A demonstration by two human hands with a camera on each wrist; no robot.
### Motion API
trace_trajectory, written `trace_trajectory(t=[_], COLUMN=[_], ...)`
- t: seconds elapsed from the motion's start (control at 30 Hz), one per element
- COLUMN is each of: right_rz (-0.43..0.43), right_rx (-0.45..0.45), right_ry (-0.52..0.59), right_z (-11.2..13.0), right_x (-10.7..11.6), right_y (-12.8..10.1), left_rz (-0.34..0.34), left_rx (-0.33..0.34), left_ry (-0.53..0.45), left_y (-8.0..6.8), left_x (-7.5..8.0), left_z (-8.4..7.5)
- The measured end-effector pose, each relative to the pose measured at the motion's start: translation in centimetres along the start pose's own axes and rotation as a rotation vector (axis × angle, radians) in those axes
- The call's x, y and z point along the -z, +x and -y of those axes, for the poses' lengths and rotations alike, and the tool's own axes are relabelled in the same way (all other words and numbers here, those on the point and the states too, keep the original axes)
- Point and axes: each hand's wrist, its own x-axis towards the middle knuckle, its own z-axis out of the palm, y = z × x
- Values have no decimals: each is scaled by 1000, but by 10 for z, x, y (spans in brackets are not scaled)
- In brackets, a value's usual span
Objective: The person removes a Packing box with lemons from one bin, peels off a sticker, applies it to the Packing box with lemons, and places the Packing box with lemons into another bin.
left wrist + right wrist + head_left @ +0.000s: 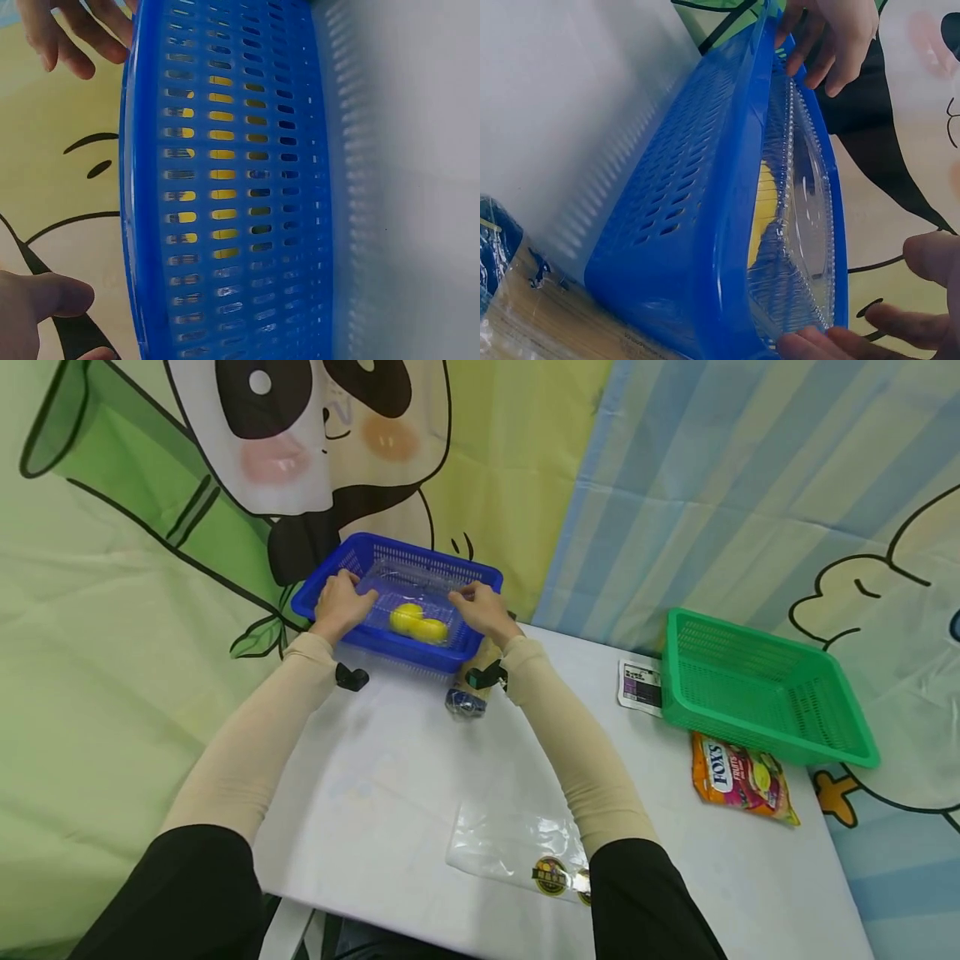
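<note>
A clear plastic container [401,578] lies inside the blue basket [390,653], with two yellow rounded things [418,623] showing there. My left hand [343,603] is over the basket's left end, thumb apart from loosely bent fingers. Those fingertips [791,64] reach down at the container's far end in the right wrist view. At the other end, my right hand [483,608] has its fingertips [810,343] right at the basket rim, its thumb held away. The left wrist view shows the yellow things through the basket's slots.
A tan wrapped package with a dark blue end [466,702] lies beside the basket. Nearer me is a clear plastic bag [510,852]. On the right stand a green basket [772,743], an orange FOX'S candy bag [742,779] and a white-and-black packet [640,686]. Curtains [675,485] border the table.
</note>
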Motion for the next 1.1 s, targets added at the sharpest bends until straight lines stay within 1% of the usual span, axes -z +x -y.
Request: trace_trajectory(t=[0.1,0.27,0.4,0.57,0.83,1.1], right_rz=[5,-17,-38,-50,-71,-1], right_rx=[-31,-58,-38,2,-37,-122], right_ry=[-6,5,-18,-32,-26,-22], right_z=[2,4,4,7,15,17], right_x=[-1,-2,-6,-14,-27,-36], right_y=[0,1,4,8,9,9], left_rz=[7,22,36,39,77,117], left_rx=[6,10,13,19,11,11], left_ry=[17,49,77,107,158,208], left_y=[4,10,12,12,12,15], left_x=[-3,-4,-4,-2,0,0], left_z=[3,6,9,11,13,17])
